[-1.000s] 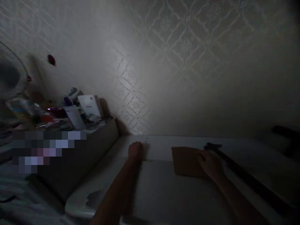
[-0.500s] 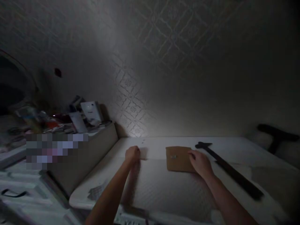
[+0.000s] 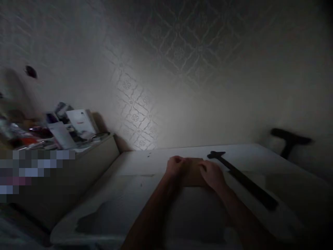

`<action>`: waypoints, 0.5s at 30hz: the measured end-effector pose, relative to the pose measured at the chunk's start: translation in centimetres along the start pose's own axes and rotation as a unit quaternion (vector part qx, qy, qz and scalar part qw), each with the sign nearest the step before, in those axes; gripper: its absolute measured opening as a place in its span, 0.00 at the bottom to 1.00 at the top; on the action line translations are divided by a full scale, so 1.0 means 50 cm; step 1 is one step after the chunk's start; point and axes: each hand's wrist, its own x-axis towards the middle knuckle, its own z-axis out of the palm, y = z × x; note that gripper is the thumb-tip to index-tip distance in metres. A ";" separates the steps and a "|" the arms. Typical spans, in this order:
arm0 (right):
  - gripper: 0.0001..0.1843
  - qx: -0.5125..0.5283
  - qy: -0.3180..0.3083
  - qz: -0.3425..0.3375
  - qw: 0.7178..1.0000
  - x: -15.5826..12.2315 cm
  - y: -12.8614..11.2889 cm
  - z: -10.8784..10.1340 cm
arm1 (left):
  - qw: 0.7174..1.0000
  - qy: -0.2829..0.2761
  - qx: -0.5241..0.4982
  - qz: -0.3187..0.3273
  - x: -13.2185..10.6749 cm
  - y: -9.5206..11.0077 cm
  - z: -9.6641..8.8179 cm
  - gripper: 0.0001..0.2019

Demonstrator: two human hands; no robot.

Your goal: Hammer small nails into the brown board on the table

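A flat brown rectangular packet (image 3: pixel 193 175), like kraft paper or thin cardboard, lies between my two hands over the white table. My left hand (image 3: pixel 175 165) is closed at its upper left edge, with fingertips against the packet. On the other side, my right hand (image 3: pixel 212 173) pinches the packet's upper right edge between thumb and fingers. Both forearms reach in from below, and the left hand covers the packet's left part. Dim light hides fine detail on its face.
A long dark bar (image 3: pixel 246 180) with a forked end lies right of my right hand. Farther right stands a black T-shaped thing (image 3: pixel 290 139). On the left, a cabinet (image 3: pixel 85 173) carries a white box (image 3: pixel 81 121) and clutter. A patterned wall (image 3: pixel 179 114) rises behind the white table (image 3: pixel 135 163).
My left hand has moved right, from the table's left part to the packet's left edge. My right hand still holds the packet. The camera view has shifted to the right.
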 end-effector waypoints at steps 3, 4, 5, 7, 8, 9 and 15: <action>0.14 -0.010 -0.019 0.000 1.000 0.006 -0.001 0.000 | 0.999 -0.020 -0.034 0.009 0.009 -0.013 0.016 0.08; 0.14 -0.012 -0.022 -0.001 1.000 0.008 -0.001 0.001 | 0.999 -0.031 -0.043 0.013 0.011 -0.018 0.016 0.08; 0.14 -0.014 -0.024 -0.002 1.000 0.009 -0.001 0.003 | 0.997 -0.042 -0.055 0.014 0.011 -0.023 0.015 0.09; 0.14 -0.020 -0.029 -0.005 0.999 0.012 -0.002 0.005 | 0.994 -0.067 -0.081 0.012 0.009 -0.031 0.011 0.10; 0.14 -0.022 -0.032 -0.006 0.999 0.013 -0.003 0.005 | 0.993 -0.080 -0.088 0.010 0.008 -0.033 0.010 0.10; 0.14 -0.022 -0.036 -0.005 0.999 0.014 -0.003 0.005 | 0.992 -0.091 -0.090 0.010 0.006 -0.034 0.008 0.09; 0.14 -0.029 -0.036 0.007 0.999 0.012 -0.012 -0.004 | 0.983 -0.137 -0.120 0.001 0.003 -0.029 0.004 0.06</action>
